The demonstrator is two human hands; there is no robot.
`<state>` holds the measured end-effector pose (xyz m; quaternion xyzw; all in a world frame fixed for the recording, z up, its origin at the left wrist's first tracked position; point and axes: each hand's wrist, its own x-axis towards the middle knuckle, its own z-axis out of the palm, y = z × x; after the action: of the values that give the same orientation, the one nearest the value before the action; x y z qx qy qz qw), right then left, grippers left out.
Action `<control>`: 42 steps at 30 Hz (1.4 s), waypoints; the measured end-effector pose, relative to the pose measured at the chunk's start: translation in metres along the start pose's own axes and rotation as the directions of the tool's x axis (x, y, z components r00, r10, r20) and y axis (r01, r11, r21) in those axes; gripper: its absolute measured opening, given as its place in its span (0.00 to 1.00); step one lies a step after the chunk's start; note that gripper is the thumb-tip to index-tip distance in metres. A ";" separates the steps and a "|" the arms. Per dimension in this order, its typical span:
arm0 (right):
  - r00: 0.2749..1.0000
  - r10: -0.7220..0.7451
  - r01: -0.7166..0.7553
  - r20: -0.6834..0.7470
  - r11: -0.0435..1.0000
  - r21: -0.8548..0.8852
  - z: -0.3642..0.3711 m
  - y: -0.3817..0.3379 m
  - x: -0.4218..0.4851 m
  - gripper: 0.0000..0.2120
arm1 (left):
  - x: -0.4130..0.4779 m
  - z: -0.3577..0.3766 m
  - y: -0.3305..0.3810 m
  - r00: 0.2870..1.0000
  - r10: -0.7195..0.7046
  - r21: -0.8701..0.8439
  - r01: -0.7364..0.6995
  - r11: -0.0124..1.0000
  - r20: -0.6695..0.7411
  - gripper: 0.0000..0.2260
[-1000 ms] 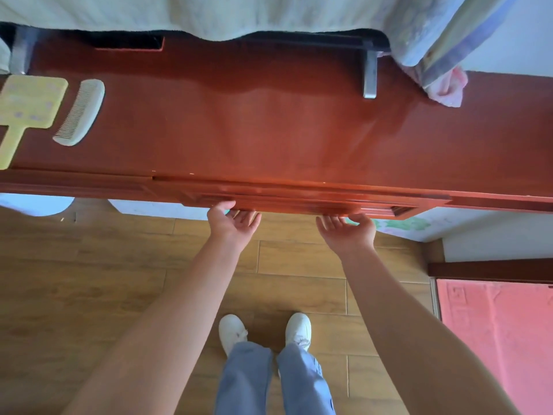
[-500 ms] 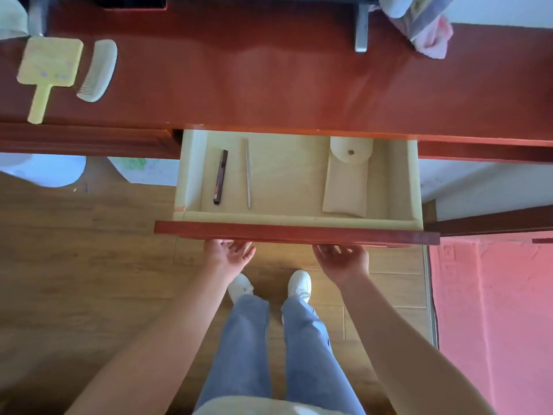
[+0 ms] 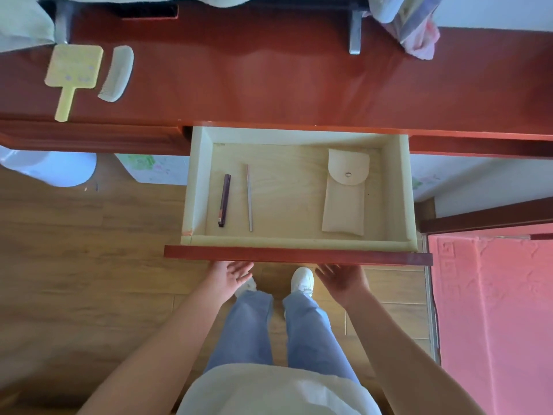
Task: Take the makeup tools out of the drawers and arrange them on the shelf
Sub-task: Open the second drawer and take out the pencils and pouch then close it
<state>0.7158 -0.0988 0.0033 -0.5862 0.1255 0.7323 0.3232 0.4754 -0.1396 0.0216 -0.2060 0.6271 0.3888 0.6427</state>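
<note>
The light wooden drawer (image 3: 399, 187) stands pulled far out from the red-brown desk. Inside lie a dark pencil-like stick (image 3: 224, 200) at the left, a thin silver tool (image 3: 249, 198) beside it, and a beige snap pouch (image 3: 345, 193) at the right. My left hand (image 3: 233, 277) and my right hand (image 3: 341, 278) hover just below the drawer's red front panel (image 3: 299, 256), palms up, fingers relaxed, holding nothing. On the desk top (image 3: 269, 79) at the left lie a yellow hand mirror (image 3: 73, 74) and a pale comb (image 3: 117, 74).
Cloth (image 3: 416, 28) hangs over the desk's back right, next to a grey metal bracket (image 3: 355, 31). A white round stool (image 3: 51, 169) stands on the wooden floor under the desk at left. A pink mat (image 3: 493, 310) covers the floor at right.
The drawer went from closed to pulled far out, showing its contents. Both hands have come off the drawer front and now hang open just below it.
</note>
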 end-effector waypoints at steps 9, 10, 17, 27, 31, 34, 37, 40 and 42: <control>0.955 0.187 0.132 0.230 0.428 -0.894 0.063 -0.018 -0.119 0.10 | -0.100 0.002 0.056 0.945 -0.209 0.921 -0.165 0.353 0.250 0.12; 0.946 0.154 0.186 0.286 0.464 -0.866 0.077 -0.022 -0.125 0.10 | -0.109 0.008 0.067 0.938 -0.120 0.867 -0.246 0.434 0.326 0.11; 0.881 -0.227 0.442 0.414 0.086 -0.893 0.170 -0.014 -0.059 0.06 | -0.063 0.055 0.106 0.677 0.638 0.898 -0.436 -0.053 0.367 0.10; 0.868 -0.362 0.155 0.340 -0.452 -0.878 0.201 0.035 0.007 0.13 | 0.010 0.058 0.097 0.649 0.696 0.943 -0.106 -0.315 0.306 0.09; 0.872 -0.373 0.131 0.317 -0.446 -0.886 0.202 0.036 0.013 0.10 | 0.015 0.058 0.096 0.692 0.669 0.958 -0.132 -0.253 0.272 0.08; 0.883 -0.367 0.132 0.293 -0.404 -0.905 0.202 0.031 0.009 0.11 | 0.013 0.057 0.098 0.688 0.668 0.958 -0.168 -0.232 0.282 0.06; 0.875 -0.390 0.152 0.287 -0.342 -0.927 0.198 0.019 -0.005 0.10 | 0.001 0.057 0.101 0.645 0.680 0.937 -0.265 -0.228 0.348 0.07; 0.841 -0.439 0.208 0.318 -0.280 -0.937 0.188 0.003 -0.030 0.06 | -0.022 0.059 0.104 0.549 0.699 0.877 -0.407 -0.255 0.458 0.08; 0.808 -0.477 0.257 0.347 -0.245 -0.935 0.183 -0.010 -0.050 0.05 | -0.041 0.063 0.112 0.482 0.715 0.825 -0.511 -0.240 0.507 0.08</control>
<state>0.5854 -0.0048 0.1041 -0.6860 -0.6096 0.3968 -0.0195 0.4354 -0.0333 0.0937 0.5463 0.7762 0.1621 0.2698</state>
